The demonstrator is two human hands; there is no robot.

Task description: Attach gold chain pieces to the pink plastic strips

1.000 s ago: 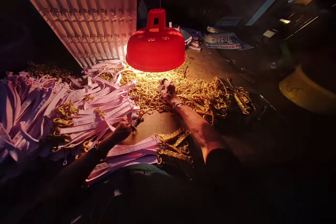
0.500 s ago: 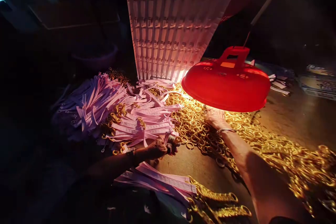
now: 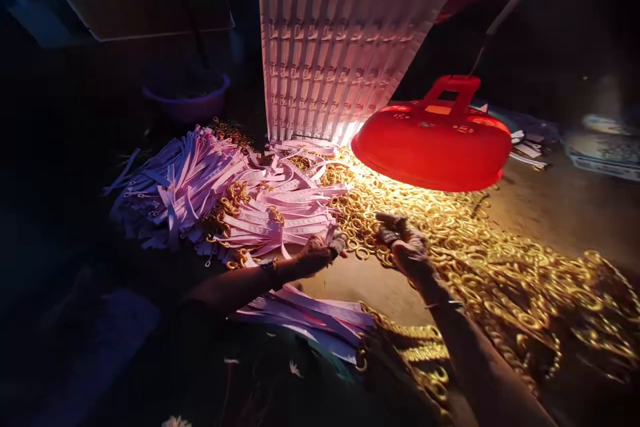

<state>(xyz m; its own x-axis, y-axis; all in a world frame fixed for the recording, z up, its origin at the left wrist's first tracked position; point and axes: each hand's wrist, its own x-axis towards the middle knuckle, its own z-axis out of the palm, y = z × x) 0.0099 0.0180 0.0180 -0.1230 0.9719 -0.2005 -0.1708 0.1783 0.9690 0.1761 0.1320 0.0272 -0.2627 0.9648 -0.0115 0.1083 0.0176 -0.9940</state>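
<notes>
Dimly, a wide heap of small golden metal rings [image 3: 480,260] is lit by a low red plastic lamp shade [image 3: 433,147]. Pale pink paper strips [image 3: 270,213] are pinched by the left hand [image 3: 325,248]; the right hand [image 3: 405,247] is curled over rings at the heap's near edge, its grip unclear.

Counting what's showing: one red lamp shade [image 3: 433,147] hanging lit, one ribbed white panel [image 3: 340,33] standing behind it, one purple basin [image 3: 187,97] sitting in the dark at back left. Two hands working: left hand [image 3: 320,253], right hand [image 3: 405,247]. Gold rings [image 3: 475,247] lying in one big heap, too many to count. Pink strips [image 3: 240,200] piling in two lots: main heap, plus a smaller bundle [image 3: 315,317] lying nearer the person.
</notes>
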